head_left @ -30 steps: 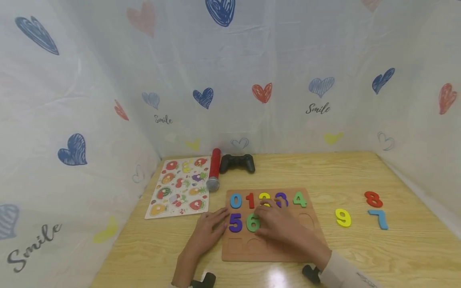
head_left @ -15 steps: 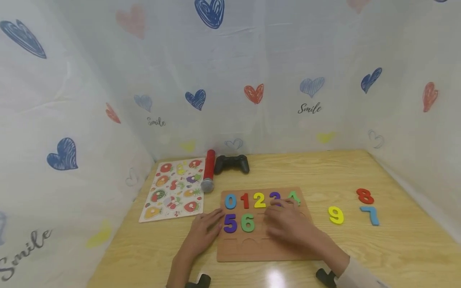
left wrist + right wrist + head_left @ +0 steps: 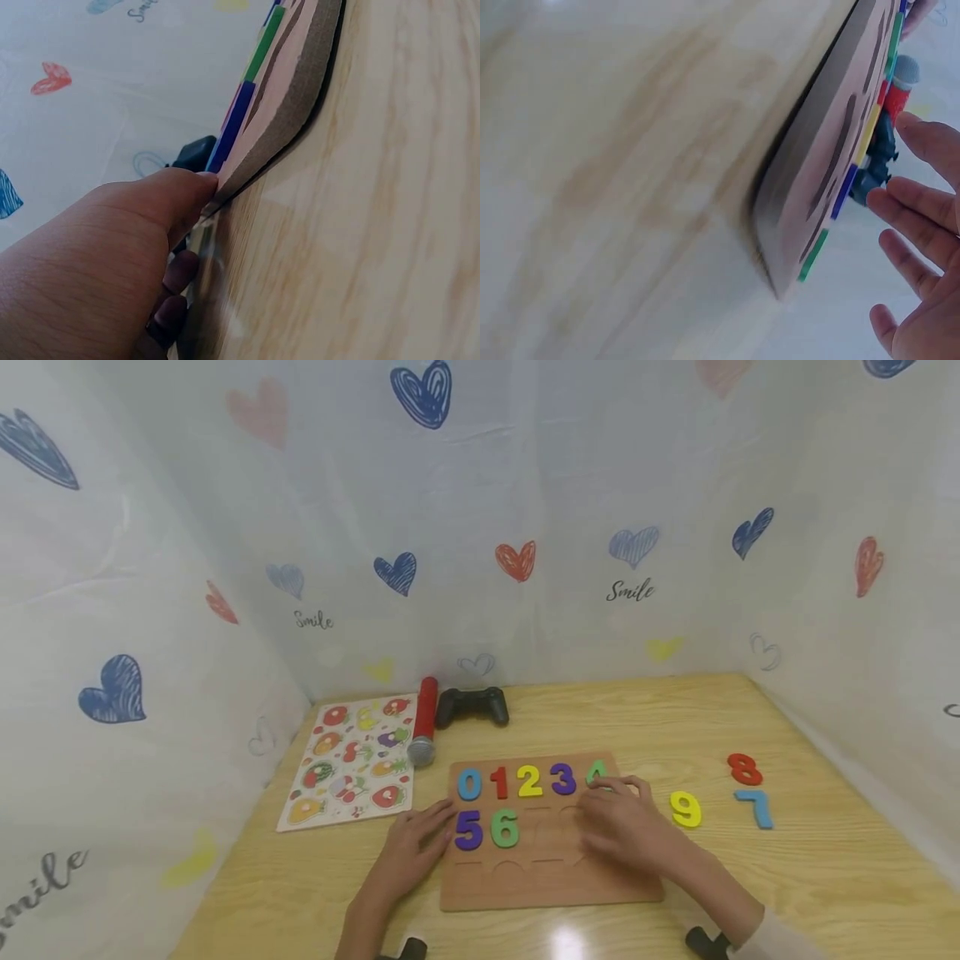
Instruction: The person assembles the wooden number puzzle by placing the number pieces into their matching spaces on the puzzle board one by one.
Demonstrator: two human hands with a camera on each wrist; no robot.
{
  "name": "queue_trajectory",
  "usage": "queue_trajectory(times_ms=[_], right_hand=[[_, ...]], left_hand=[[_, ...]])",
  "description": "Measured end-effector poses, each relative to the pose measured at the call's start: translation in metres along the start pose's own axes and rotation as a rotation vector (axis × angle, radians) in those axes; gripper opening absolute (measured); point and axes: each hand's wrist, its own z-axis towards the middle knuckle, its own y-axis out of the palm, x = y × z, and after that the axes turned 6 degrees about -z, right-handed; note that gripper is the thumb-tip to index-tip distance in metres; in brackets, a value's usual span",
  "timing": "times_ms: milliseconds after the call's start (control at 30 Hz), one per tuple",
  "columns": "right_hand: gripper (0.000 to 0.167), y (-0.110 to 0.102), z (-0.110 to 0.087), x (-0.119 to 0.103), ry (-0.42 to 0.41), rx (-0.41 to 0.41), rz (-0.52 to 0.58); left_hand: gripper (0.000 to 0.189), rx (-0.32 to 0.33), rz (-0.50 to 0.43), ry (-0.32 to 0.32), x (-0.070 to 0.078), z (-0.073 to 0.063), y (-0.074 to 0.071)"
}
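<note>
A wooden number board (image 3: 510, 889) lies on the table. Bright numerals sit in its two upper rows: a purple 5 (image 3: 468, 831) and a green 6 (image 3: 504, 828) in the second row, 0 to 4 above. My left hand (image 3: 408, 852) rests at the board's left edge; in the left wrist view its thumb touches the edge beside the purple piece. Over the board's right side is my right hand (image 3: 626, 827), holding nothing, its fingers spread in the right wrist view. It partly covers the green 4 (image 3: 597, 772).
Right of the board lie a yellow 9 (image 3: 686, 808), a red 8 (image 3: 745, 769) and a blue 7 (image 3: 756, 808). A fruit puzzle board (image 3: 348, 760), a red microphone (image 3: 424, 718) and a black game controller (image 3: 472, 706) are at the back left, before a heart-printed curtain (image 3: 555, 635).
My right hand has moved right across the board from the green 6, uncovering the 2, the 3 and several recesses. The left hand stays at the edge. The head view has shifted slightly.
</note>
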Motion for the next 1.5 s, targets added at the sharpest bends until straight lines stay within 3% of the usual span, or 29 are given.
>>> queue_trajectory(times_ms=[400, 733, 1167, 1500], right_hand=[[0.030, -0.010, -0.021, 0.021, 0.023, 0.039, -0.037], [0.036, -0.020, -0.035, 0.036, 0.130, -0.015, -0.038], [0.039, -0.029, -0.058, 0.063, 0.154, 0.023, -0.038], [0.041, -0.036, -0.071, 0.080, 0.195, 0.001, -0.049]], left_hand=[[0.040, 0.014, -0.012, -0.006, 0.000, -0.004, 0.000], [0.038, 0.007, -0.002, -0.003, 0.003, -0.003, -0.001], [0.039, -0.008, -0.006, -0.013, 0.001, -0.001, -0.001], [0.038, -0.002, 0.013, 0.009, 0.002, 0.000, -0.002]])
